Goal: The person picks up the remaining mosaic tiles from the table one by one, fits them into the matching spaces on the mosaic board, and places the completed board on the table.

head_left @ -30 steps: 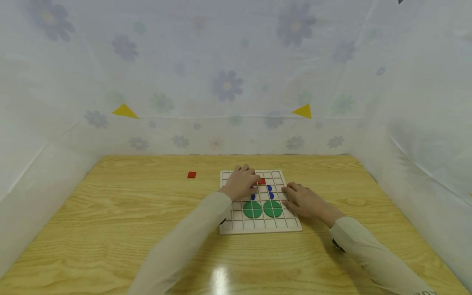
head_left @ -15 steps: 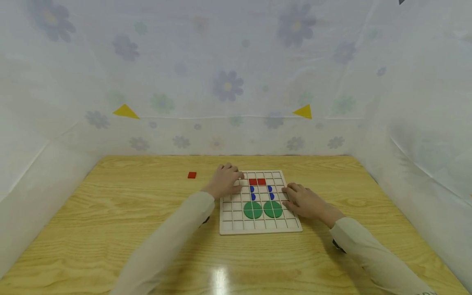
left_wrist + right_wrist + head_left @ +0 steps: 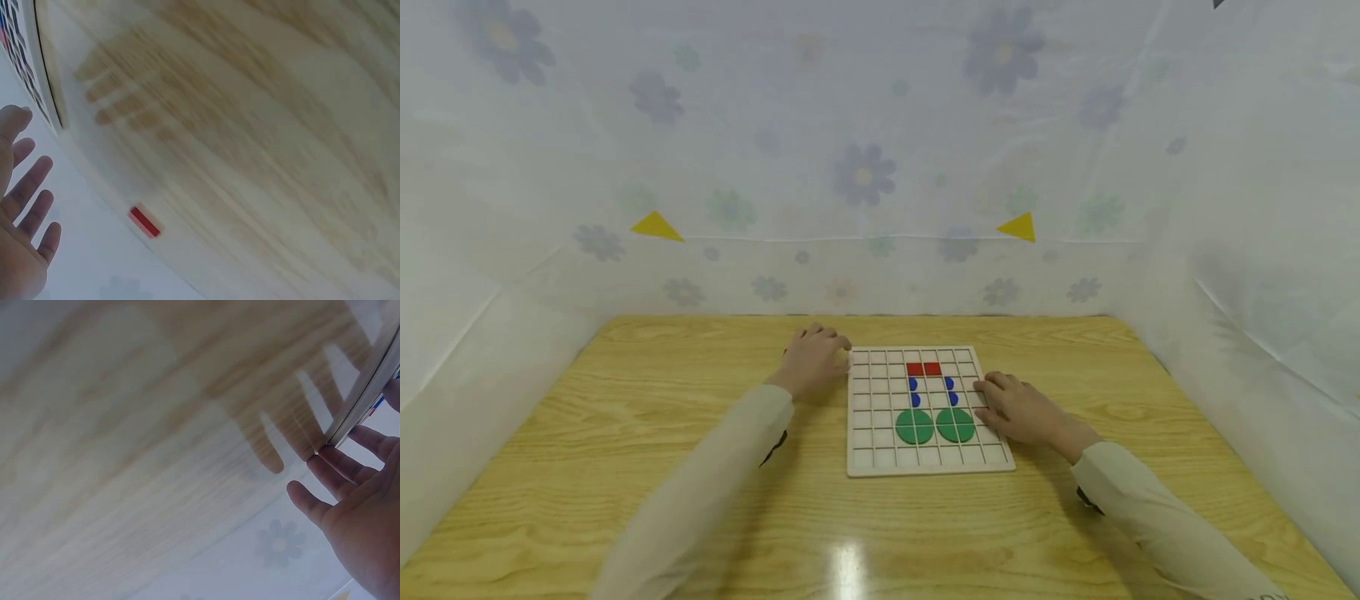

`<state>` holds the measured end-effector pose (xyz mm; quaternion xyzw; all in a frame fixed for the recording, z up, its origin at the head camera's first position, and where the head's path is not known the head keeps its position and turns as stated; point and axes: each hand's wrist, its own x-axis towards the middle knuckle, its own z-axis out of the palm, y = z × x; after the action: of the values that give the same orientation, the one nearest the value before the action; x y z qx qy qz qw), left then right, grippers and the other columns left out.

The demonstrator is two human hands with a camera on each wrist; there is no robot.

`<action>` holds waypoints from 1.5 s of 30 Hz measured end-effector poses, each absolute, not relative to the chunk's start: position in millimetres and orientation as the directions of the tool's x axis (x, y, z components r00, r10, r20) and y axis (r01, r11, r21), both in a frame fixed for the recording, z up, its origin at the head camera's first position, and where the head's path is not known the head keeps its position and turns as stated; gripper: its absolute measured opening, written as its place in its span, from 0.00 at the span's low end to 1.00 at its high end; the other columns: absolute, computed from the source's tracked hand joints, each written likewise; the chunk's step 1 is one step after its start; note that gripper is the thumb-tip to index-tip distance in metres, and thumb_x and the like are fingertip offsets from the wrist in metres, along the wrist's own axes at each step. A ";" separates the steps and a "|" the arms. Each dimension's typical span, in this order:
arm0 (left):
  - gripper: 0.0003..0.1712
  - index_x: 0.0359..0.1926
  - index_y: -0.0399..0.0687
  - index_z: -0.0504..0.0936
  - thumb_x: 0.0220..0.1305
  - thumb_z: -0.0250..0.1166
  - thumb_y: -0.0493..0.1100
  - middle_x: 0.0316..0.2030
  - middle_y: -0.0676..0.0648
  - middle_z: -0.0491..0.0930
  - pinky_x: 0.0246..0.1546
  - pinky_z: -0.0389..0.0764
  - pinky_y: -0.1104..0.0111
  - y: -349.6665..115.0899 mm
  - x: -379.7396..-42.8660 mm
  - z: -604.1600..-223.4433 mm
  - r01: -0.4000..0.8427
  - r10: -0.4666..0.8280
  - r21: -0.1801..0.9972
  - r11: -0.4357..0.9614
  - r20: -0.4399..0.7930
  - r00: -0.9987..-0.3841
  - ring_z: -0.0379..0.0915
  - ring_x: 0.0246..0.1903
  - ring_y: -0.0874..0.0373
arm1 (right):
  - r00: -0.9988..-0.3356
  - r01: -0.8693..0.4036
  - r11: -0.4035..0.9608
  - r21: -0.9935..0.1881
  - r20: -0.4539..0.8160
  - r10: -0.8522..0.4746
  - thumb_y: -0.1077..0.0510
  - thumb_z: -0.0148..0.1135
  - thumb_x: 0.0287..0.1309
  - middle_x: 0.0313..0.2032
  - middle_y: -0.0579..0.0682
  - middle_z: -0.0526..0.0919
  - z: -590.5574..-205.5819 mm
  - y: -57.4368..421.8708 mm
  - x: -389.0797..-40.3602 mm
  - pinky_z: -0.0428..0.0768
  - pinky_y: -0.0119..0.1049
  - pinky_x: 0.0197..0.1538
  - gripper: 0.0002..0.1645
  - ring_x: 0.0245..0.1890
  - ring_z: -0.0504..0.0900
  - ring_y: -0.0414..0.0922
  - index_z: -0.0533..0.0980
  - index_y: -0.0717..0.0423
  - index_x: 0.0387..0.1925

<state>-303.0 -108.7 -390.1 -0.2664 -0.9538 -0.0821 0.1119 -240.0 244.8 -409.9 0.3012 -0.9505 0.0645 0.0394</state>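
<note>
My left hand is over the table just beyond the board's left edge, fingers loosely spread with nothing held. A loose square red tile lies on the table near it; in the head view the hand covers nearly all of this tile. My right hand rests at the right edge of the white grid board, its fingertips touching the rim. On the board, two red squares lie side by side above small blue half-rounds in two columns. Below these lie two green circles, each crossed by grid lines.
A wood-grain table bears the board. White flowered sheeting encloses the back and sides. Two yellow triangles show on the back sheet. Light glares off the front of the tabletop.
From over the board, my left hand has moved left, off it and towards the loose red tile. Both red squares on the board are now uncovered. My right hand has stayed put.
</note>
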 end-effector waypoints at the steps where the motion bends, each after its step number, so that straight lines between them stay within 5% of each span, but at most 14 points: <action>1: 0.17 0.47 0.51 0.80 0.57 0.63 0.49 0.46 0.47 0.78 0.52 0.68 0.49 -112.7 -303.8 -389.8 0.514 0.477 0.099 0.852 0.260 -0.840 0.68 0.48 0.47 | -0.817 -0.575 0.812 -0.097 0.112 -0.565 0.50 0.52 0.62 0.56 0.62 0.69 -409.8 244.9 -240.0 0.69 0.57 0.52 0.28 0.55 0.70 0.58 0.66 0.62 0.59; 23: 0.22 0.50 0.46 0.78 0.56 0.65 0.49 0.47 0.39 0.77 0.48 0.67 0.44 -177.7 -305.5 -393.6 0.316 0.295 0.111 0.942 0.168 -0.941 0.67 0.49 0.40 | -0.820 -0.571 0.815 -0.101 0.104 -0.562 0.49 0.51 0.63 0.56 0.62 0.69 -408.6 243.0 -239.7 0.69 0.57 0.53 0.29 0.56 0.70 0.58 0.66 0.61 0.60; 45: 0.15 0.46 0.48 0.80 0.58 0.62 0.47 0.46 0.41 0.76 0.47 0.65 0.47 -180.7 -308.4 -393.8 0.339 0.320 0.140 0.930 0.139 -0.937 0.65 0.49 0.41 | -0.811 -0.583 0.807 -0.088 0.109 -0.574 0.50 0.52 0.62 0.55 0.62 0.69 -409.8 244.2 -240.1 0.70 0.56 0.52 0.28 0.54 0.71 0.58 0.66 0.62 0.59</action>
<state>-308.4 -180.7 -393.8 -0.1680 -0.9808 -0.0813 0.0571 -240.1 244.2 -409.8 0.3047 -0.9499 0.0587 0.0386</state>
